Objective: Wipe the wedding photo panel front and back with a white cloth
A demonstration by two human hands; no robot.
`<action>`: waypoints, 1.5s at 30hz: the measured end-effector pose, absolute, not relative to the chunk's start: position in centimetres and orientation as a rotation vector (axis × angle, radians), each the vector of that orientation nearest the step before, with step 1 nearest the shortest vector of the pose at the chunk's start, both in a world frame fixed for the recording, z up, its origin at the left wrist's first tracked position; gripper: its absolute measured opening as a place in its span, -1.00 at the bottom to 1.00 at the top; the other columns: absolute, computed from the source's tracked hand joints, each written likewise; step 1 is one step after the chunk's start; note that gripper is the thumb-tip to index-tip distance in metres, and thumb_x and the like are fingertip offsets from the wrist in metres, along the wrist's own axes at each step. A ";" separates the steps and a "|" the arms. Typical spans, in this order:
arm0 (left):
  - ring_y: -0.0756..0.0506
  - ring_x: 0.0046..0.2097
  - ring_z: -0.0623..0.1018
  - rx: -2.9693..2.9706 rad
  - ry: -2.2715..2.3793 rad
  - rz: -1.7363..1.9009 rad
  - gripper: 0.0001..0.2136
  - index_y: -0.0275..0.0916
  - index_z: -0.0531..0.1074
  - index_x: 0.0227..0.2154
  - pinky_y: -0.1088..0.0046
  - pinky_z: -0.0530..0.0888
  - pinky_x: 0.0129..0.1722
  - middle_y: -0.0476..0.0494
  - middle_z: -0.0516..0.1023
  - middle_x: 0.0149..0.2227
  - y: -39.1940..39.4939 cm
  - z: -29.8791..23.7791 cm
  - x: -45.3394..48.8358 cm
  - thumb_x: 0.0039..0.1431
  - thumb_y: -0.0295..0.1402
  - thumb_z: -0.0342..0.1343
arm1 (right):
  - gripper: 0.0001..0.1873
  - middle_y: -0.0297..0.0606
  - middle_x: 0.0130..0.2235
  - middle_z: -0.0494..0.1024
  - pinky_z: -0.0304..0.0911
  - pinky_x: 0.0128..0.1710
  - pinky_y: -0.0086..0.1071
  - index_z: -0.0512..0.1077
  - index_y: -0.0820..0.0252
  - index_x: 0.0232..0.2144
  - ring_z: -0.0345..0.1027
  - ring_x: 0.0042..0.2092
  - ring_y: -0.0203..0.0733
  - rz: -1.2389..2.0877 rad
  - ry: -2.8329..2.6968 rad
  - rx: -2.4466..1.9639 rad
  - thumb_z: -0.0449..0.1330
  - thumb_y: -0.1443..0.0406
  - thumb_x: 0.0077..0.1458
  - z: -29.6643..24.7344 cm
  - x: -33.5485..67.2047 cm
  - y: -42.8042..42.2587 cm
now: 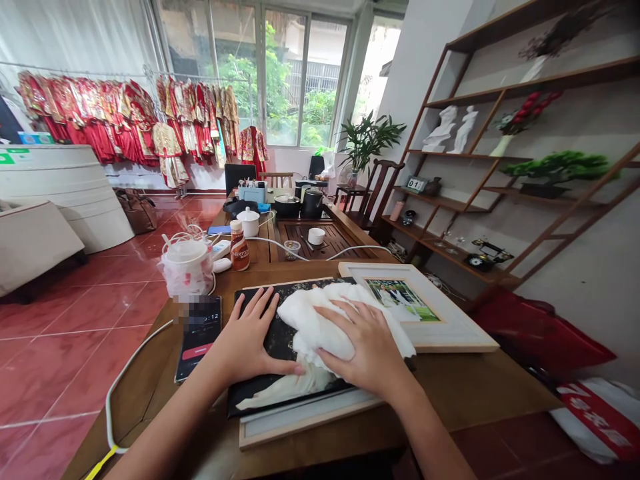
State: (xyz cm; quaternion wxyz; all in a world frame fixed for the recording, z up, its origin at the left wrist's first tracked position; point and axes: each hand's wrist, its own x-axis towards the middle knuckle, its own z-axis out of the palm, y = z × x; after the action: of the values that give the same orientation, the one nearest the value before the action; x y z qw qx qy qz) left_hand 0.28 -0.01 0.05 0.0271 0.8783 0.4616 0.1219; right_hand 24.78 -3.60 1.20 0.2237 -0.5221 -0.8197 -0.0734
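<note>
On the wooden table (pixel 480 390) in a room hung with red embroidered gowns (pixel 85 117), the left hand (pixel 245 337) lies with its fingers spread open, flat on a black photo panel (pixel 263 393), while the right hand (pixel 363 347) presses down on a crumpled white cloth (pixel 320 327), its fingers spread over the bunched fabric without visibly pinching it; the cloth may be tissue, hard to tell from here. The panel and cloth sit at 12 o'clock on a pale wooden frame (pixel 305 420). A framed couple's photo (pixel 400 300) lies at 1 o'clock, a smartphone (pixel 199 337) at 10 o'clock, and a plastic-wrapped white cup (pixel 187 263) and a Nescafé bottle (pixel 240 247) at 11 o'clock
</note>
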 end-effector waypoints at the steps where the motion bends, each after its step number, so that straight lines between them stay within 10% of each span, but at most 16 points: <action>1: -0.35 0.36 -0.10 2.715 1.422 0.387 0.15 -0.33 -0.12 0.34 -0.11 -0.13 0.27 -0.34 -0.11 0.36 0.0 0.0 0.2 -0.19 0.43 -0.09 | -0.39 -0.25 0.12 0.37 0.02 0.06 0.02 0.28 -0.15 0.13 0.15 0.13 0.11 -0.202 -2.254 -1.442 0.20 0.01 0.01 1.3 24.7 -3.1; 45: -0.36 0.36 -0.08 2.706 1.422 0.403 0.14 -0.30 -0.11 0.34 -0.09 -0.13 0.28 -0.33 -0.07 0.36 0.0 0.1 0.3 -0.19 0.41 -0.04 | -0.40 -0.27 0.10 0.40 0.02 0.07 0.00 0.31 -0.15 0.11 0.17 0.13 0.10 -0.192 -2.234 -1.424 0.21 0.03 -0.02 0.9 24.5 -3.1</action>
State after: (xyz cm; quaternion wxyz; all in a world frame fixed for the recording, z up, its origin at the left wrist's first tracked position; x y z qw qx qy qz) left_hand 0.29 -0.04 0.12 0.0292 0.8773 0.4609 0.1307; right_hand 24.48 -3.10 0.95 0.2402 -0.5204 -0.8165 -0.0702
